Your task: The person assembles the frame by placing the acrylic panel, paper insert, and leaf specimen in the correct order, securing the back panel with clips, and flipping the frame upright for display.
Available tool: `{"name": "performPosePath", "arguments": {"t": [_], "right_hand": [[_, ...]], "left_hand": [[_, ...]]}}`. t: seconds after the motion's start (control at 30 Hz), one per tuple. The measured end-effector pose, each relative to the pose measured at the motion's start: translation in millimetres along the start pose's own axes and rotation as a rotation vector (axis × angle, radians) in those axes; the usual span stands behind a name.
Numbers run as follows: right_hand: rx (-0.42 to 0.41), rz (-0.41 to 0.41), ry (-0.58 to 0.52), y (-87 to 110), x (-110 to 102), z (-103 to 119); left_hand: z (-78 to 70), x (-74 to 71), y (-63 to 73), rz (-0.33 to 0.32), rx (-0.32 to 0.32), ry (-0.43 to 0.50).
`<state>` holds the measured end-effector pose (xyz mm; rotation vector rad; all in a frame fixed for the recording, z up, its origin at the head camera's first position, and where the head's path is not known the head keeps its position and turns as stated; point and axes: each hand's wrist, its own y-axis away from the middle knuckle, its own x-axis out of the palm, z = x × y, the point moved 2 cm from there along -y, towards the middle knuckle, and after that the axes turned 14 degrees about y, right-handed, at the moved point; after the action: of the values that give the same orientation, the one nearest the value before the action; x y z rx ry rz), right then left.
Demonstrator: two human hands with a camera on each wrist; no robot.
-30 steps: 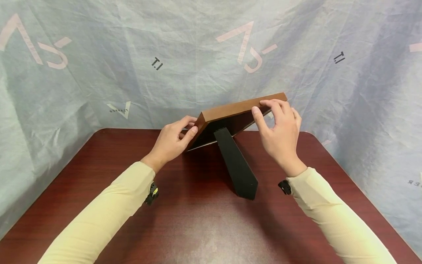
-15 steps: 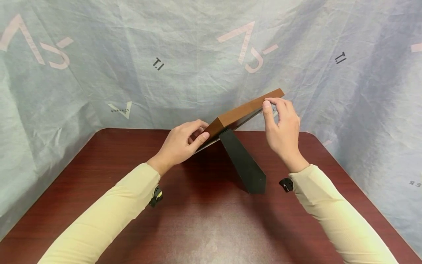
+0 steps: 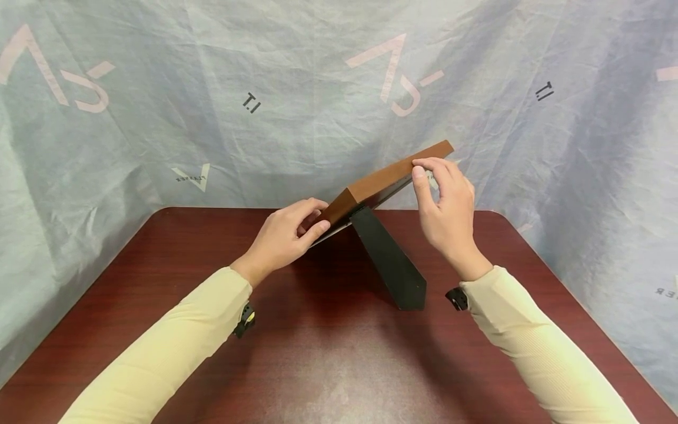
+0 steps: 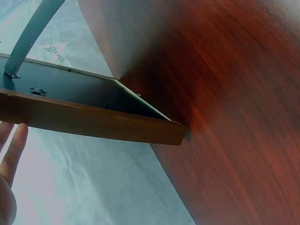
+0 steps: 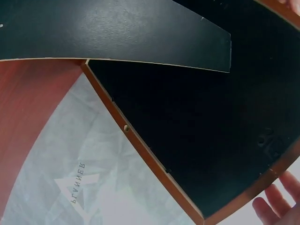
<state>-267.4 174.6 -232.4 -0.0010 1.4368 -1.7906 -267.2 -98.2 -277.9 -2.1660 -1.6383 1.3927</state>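
Note:
A brown wooden picture frame (image 3: 394, 175) leans back over the far half of the table, its black back towards me. From that back a black easel leg (image 3: 389, 259) slants down to the right. My left hand (image 3: 278, 237) holds the frame's left side, with the thumb on the near side and the other fingers partly hidden beyond the edge. Up at the top edge, my right hand (image 3: 450, 206) pinches the wood between thumb and fingers. The left wrist view shows a small metal hanger (image 4: 37, 91) on the black backing. The picture side faces away, out of sight.
The dark red wooden table (image 3: 339, 365) reflects light near its front. A grey printed cloth (image 3: 296, 70) hangs close behind it and along both sides. Black bands (image 3: 457, 299) sit at both wrists, below pale yellow sleeves (image 3: 175, 341).
The frame has turned, its left side swinging right and its back now seen more edge-on. The leg's foot has shifted right. Both hands have kept their hold, the left moving right with the frame.

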Motion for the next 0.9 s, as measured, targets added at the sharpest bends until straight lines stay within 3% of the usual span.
{"name": "performPosePath", "arguments": {"t": [0.43, 0.63, 0.8, 0.9], "right_hand": [[0.102, 0.065, 0.034, -3.1, -4.0, 0.1], [0.139, 0.211, 0.095, -1.6, -15.3, 23.3], [0.151, 0.361, 0.206, -0.6, -22.2, 49.2], [0.148, 0.408, 0.284, -0.5, -23.6, 60.1]], "left_hand": [[-5.2, 9.6, -6.8, 0.012, 0.04, -0.007], [-5.5, 9.4, -6.5, 0.009, 0.046, -0.012], [-5.9, 8.6, -6.6, -0.001, 0.063, -0.009], [-5.7, 8.4, -6.9, -0.007, 0.077, -0.008]]}}
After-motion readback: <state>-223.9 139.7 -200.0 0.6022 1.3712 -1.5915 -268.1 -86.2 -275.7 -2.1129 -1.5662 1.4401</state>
